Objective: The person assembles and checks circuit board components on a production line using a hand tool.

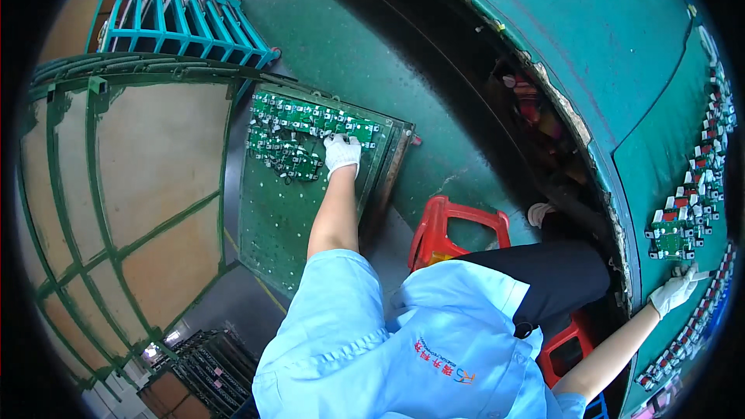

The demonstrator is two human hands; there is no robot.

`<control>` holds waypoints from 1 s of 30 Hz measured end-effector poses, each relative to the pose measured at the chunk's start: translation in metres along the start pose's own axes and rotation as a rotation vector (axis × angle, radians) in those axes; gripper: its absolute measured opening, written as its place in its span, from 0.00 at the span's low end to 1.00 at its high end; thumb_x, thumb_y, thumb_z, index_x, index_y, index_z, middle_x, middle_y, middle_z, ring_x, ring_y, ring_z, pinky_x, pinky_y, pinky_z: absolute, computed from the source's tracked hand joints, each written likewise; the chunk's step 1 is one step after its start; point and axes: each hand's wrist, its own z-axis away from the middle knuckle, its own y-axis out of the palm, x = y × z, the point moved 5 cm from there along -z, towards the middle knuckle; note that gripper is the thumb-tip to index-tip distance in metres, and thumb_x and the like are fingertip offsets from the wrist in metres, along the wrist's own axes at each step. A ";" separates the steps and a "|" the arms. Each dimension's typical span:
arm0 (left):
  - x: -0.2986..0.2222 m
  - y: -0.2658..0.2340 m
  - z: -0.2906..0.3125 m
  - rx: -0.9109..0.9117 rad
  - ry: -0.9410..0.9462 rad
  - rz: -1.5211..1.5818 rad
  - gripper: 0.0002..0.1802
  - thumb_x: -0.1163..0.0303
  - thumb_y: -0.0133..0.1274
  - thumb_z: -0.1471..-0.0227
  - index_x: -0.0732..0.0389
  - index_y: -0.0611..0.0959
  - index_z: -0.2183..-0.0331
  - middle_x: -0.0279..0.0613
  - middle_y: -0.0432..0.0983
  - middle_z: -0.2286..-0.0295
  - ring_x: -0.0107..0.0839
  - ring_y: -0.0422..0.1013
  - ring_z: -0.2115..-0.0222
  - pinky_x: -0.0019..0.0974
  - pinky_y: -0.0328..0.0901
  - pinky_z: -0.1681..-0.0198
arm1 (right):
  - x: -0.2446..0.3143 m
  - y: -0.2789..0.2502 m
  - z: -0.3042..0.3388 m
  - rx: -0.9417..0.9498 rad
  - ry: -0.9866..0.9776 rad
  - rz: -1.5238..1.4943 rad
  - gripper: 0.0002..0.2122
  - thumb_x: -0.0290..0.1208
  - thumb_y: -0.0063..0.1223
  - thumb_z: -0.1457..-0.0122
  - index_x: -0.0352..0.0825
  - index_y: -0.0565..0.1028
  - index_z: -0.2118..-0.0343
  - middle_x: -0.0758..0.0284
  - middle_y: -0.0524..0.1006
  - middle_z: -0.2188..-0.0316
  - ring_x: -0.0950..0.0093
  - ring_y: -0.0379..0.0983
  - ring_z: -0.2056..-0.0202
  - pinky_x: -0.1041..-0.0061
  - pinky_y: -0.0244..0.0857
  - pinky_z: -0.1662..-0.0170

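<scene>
My left hand (342, 153), in a white glove, reaches out to a group of green circuit boards (291, 114) lying on a green-topped cart (268, 221). Its fingers are bent down and closed at the near edge of one board strip; the fingertips are partly hidden. On the teal workbench to the right rests my right hand (673, 292), also gloved in white, with fingers stretched out and apart and nothing seen in it. Just beyond it sits a green circuit board (672, 239) with metal tabs, at the near end of a long row of similar boards with red and white parts.
A second row of small parts (687, 345) runs along the bench's right side. Red plastic stools (438, 225) stand between cart and bench (574, 39). Left are a green-framed panel rack (155, 147) and a turquoise metal rack (182, 27). Dark stacked trays (213, 372) stand at lower left.
</scene>
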 end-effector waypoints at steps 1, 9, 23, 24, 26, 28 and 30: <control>-0.004 -0.004 0.002 0.008 -0.014 -0.028 0.20 0.52 0.50 0.50 0.55 0.82 0.61 0.52 0.69 0.55 0.49 0.71 0.55 0.47 0.68 0.53 | -0.002 -0.001 -0.003 0.043 -0.013 -0.043 0.15 0.33 0.48 0.36 0.29 0.72 0.51 0.71 0.67 0.74 0.82 0.58 0.74 0.82 0.55 0.69; -0.003 -0.011 0.010 0.001 0.132 -0.173 0.20 0.51 0.50 0.47 0.56 0.82 0.63 0.53 0.71 0.56 0.47 0.72 0.56 0.50 0.69 0.55 | 0.000 0.002 -0.001 0.021 -0.005 0.005 0.15 0.33 0.47 0.36 0.29 0.72 0.51 0.70 0.68 0.73 0.82 0.59 0.73 0.81 0.56 0.67; -0.004 -0.008 0.004 0.128 0.123 -0.297 0.20 0.51 0.48 0.45 0.59 0.77 0.63 0.53 0.79 0.65 0.52 0.75 0.63 0.52 0.69 0.60 | -0.004 0.004 0.001 -0.011 -0.016 0.062 0.14 0.34 0.47 0.36 0.30 0.74 0.53 0.71 0.69 0.73 0.82 0.59 0.74 0.81 0.56 0.69; -0.009 -0.011 0.006 0.131 0.128 -0.291 0.20 0.51 0.48 0.45 0.59 0.77 0.63 0.53 0.79 0.65 0.52 0.75 0.63 0.52 0.69 0.60 | -0.005 -0.001 -0.004 0.001 -0.009 0.038 0.14 0.34 0.48 0.36 0.30 0.74 0.52 0.71 0.69 0.73 0.82 0.60 0.74 0.82 0.56 0.69; -0.018 -0.018 0.010 0.143 0.105 -0.230 0.22 0.49 0.48 0.45 0.59 0.77 0.63 0.53 0.79 0.65 0.52 0.75 0.63 0.52 0.69 0.60 | -0.008 -0.010 -0.012 0.010 -0.007 0.015 0.14 0.34 0.48 0.36 0.30 0.74 0.52 0.71 0.69 0.73 0.82 0.60 0.74 0.82 0.56 0.68; -0.019 -0.032 0.014 0.047 0.117 -0.189 0.22 0.48 0.48 0.46 0.58 0.77 0.63 0.53 0.79 0.66 0.52 0.76 0.65 0.51 0.69 0.61 | -0.006 -0.007 -0.008 0.019 -0.017 0.022 0.14 0.33 0.48 0.36 0.30 0.73 0.52 0.71 0.68 0.73 0.82 0.60 0.74 0.83 0.56 0.68; -0.002 -0.041 0.003 -0.159 0.178 -0.108 0.24 0.45 0.47 0.47 0.58 0.78 0.65 0.52 0.79 0.68 0.52 0.76 0.69 0.52 0.70 0.64 | -0.011 -0.007 -0.013 0.041 -0.015 -0.004 0.14 0.33 0.48 0.36 0.30 0.73 0.52 0.71 0.68 0.73 0.82 0.60 0.73 0.83 0.56 0.68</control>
